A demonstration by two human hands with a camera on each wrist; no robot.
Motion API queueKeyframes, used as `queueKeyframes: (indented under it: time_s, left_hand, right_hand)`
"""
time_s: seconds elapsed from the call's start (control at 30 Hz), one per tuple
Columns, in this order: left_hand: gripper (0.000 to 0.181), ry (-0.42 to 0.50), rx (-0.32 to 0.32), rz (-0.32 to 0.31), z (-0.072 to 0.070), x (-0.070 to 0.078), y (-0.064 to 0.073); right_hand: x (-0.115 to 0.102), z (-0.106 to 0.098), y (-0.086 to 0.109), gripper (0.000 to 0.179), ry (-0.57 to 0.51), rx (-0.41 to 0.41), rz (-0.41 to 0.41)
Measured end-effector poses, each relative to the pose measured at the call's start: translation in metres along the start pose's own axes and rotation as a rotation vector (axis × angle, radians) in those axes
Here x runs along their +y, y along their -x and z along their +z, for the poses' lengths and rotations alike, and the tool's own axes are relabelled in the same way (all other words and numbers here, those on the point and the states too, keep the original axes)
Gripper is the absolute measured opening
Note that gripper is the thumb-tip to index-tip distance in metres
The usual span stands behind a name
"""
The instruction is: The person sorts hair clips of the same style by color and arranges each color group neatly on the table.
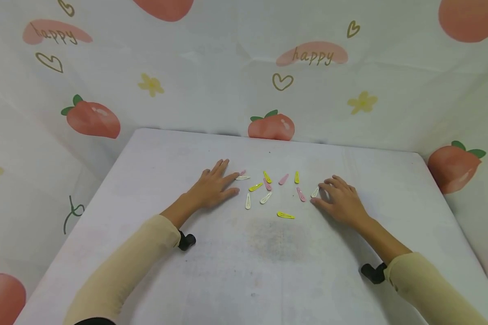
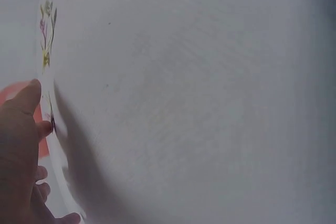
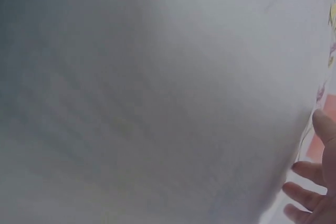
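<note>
A white clip [image 1: 315, 192] lies slantwise between the right hand's [image 1: 342, 201] thumb and forefinger, far from the left hand [image 1: 211, 187], both hands' fingers loose, gripping nothing.

Your left hand [image 1: 213, 188] is spread, its index fingertip at a white clip [image 1: 244, 178] lying just beside a pink one. Your right hand [image 1: 341, 203] has thumb and index finger around another white clip [image 1: 315, 192]. Between your hands, slim teardrop-shaped snap clips lie flat, scattered at mixed angles: a yellow clip [image 1: 266, 176] meets a pink clip [image 1: 267, 185], two more white ones lie nearer you, and a lone yellow clip [image 1: 285, 215] lies nearest, almost sideways.
</note>
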State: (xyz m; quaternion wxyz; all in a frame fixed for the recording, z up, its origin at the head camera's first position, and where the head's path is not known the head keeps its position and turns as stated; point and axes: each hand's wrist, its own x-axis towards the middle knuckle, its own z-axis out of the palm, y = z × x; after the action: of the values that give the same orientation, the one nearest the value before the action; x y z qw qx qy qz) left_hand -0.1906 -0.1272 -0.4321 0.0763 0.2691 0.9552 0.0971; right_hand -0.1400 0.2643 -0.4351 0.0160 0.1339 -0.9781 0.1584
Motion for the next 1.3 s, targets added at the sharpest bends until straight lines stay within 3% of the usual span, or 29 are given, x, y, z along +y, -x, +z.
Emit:
queueKeyframes:
  time_s: [0.57,0.77,1.07,1.3]
  left_hand:
    - [0.063,-0.016,-0.006,0.045,0.006,0.006,0.004]
    - [0.061,0.02,0.024,0.056,0.004,0.009,0.0]
    - [0.063,0.1,0.057,-0.033,0.002,0.012,-0.024]
    - [0.058,0.102,0.08,-0.059,0.004,0.012,-0.032]
  right_hand:
    - [-0.004,-0.003,-0.008,0.046,-0.004,-0.009,-0.014]
    - [-0.003,-0.002,-0.012,0.049,-0.029,-0.019,0.007]
    - [0.001,-0.003,-0.014,0.05,-0.102,-0.024,0.015]
    - [0.002,-0.003,-0.014,0.05,-0.106,-0.029,0.013]
